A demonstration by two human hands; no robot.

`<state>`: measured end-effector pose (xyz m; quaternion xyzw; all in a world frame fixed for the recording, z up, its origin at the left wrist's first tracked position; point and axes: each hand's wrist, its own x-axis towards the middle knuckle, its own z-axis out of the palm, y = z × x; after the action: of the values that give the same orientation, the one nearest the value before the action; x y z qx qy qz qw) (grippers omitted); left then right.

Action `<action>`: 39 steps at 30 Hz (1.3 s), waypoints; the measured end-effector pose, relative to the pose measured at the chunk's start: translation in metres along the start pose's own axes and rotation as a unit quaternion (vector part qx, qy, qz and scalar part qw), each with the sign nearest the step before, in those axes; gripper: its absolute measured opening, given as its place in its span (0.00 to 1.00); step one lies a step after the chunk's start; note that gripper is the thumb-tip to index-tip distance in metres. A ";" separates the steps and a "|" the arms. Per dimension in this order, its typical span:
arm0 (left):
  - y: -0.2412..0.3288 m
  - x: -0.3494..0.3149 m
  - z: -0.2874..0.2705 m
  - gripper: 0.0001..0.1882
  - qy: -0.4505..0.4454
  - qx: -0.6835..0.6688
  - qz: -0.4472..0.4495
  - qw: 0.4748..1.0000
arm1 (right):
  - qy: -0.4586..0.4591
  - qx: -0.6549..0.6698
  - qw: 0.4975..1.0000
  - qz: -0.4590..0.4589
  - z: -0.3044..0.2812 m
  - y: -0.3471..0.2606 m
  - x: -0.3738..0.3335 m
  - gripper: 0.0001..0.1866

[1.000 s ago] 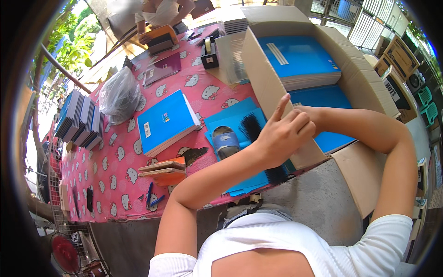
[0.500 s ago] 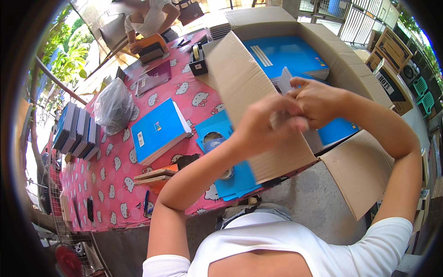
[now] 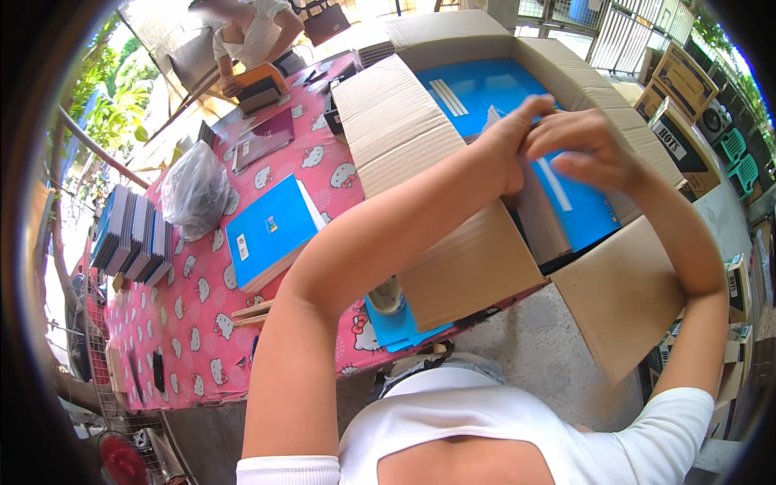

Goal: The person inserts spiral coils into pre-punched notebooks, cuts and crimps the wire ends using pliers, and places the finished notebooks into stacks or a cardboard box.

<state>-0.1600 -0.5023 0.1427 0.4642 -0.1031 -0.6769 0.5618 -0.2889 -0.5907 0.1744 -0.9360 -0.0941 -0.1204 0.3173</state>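
A large open cardboard box (image 3: 465, 271) holds stacks of blue-covered books (image 3: 477, 85). My left hand (image 3: 511, 145) is over the box, beside the edge of a book stack; its fingers are mostly hidden, so its grip cannot be made out. Just right of it, my right hand (image 3: 594, 145) hovers over the nearer blue books (image 3: 584, 210), blurred, with thumb and fingers apart and nothing visible between them. The two hands nearly meet, and overlap in the view. My left forearm crosses above the box's left flap (image 3: 400, 121).
The pink patterned tablecloth (image 3: 190, 323) carries a stack of blue books (image 3: 271, 230), a clear plastic bag (image 3: 194, 190), dark-edged book stacks (image 3: 133, 234) and a roll of tape (image 3: 388, 297). Across the table sits a person (image 3: 250, 40). Cartons (image 3: 677, 85) stand at right.
My left hand has moved right and up, farther over the box. My right hand has shifted right and its fingers have spread from a closed shape. The view has shifted slightly.
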 end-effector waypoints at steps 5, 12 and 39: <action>-0.004 0.022 0.002 0.30 0.088 0.116 -0.023 0.989 | 0.187 -0.092 0.978 -0.032 -0.018 -0.012 -0.037 0.14; -0.010 0.013 -0.006 0.44 0.095 0.078 0.097 0.988 | 0.252 -0.054 0.906 0.335 -0.022 0.007 -0.069 0.21; 0.026 -0.235 -0.339 0.09 0.089 -0.186 0.260 0.943 | 0.127 0.339 0.832 0.421 0.120 -0.088 0.180 0.20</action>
<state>0.0950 -0.1805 0.0952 0.3667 -0.0424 -0.4700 0.8017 -0.1192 -0.4297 0.1834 -0.6953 0.3156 -0.0533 0.6435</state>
